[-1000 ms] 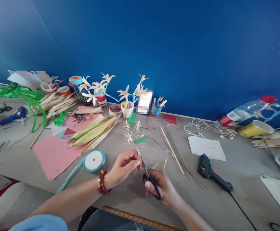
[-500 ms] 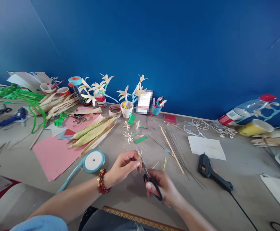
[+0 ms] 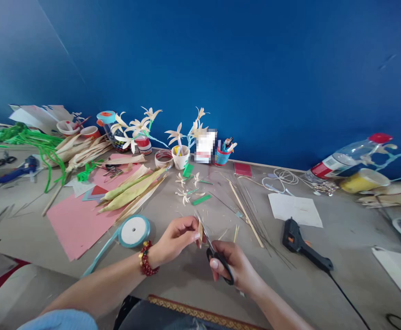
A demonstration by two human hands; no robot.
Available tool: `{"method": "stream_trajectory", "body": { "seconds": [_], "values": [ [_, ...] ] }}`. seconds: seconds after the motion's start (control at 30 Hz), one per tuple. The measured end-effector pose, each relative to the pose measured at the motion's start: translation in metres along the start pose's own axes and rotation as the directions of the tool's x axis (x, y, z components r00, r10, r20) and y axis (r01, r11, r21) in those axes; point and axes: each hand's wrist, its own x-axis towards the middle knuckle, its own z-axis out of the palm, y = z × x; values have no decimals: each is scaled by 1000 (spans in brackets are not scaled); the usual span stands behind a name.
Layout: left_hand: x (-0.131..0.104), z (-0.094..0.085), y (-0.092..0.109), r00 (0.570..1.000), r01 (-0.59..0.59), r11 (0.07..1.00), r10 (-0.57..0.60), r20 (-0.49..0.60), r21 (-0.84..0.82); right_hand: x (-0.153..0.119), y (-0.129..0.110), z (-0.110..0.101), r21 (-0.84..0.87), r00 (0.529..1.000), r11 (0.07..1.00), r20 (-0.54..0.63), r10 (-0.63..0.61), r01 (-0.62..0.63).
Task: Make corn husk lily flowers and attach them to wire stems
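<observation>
Near the table's front edge, the left hand [image 3: 175, 238] pinches a small dry husk piece [image 3: 200, 228]. It looks light, thin, easy to tear. The right hand [image 3: 233, 268] grips black scissors [image 3: 216, 256], fingers closed through the loops.

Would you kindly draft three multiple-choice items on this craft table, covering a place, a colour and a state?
1. Where does the ribbon spool lie?
A. on the person's left side
B. beside the glue gun
C. against the wall

2. What colour are the scissors' handles?
A. red
B. black
C. green

3. What does the left hand do?
A. lies flat
B. pinches a husk piece
C. grips the spool

Answers: 1 A, it sits just beyond the left forearm; 2 B, the scissors in the right hand have black loops; 3 B, the husk piece is between its fingers.
</observation>
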Motion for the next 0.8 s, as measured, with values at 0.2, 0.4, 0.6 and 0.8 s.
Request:
{"method": "stream_trajectory", "body": {
  "seconds": [0.2, 0.4, 0.6, 0.8],
  "values": [
    [1, -1, -3, 1000, -3, 999, 4, 6, -39, 1, 5, -1, -6, 1000, 1000, -14, -10, 10],
    [2, -2, -2, 1000, -2, 999, 2, -7, -53, 2, 8, 0, -29, 998, 999, -52, -18, 16],
    [2, -2, 2, 1000, 21, 998, -20, 23, -53, 2, 15, -5, -20, 992, 999, -119, -35, 32],
    [0, -2, -4, 967, 102, 994, -93, 239, -26, 1, -2, -11, 60, 971, 986, -197, -138, 153]
  ]
}}
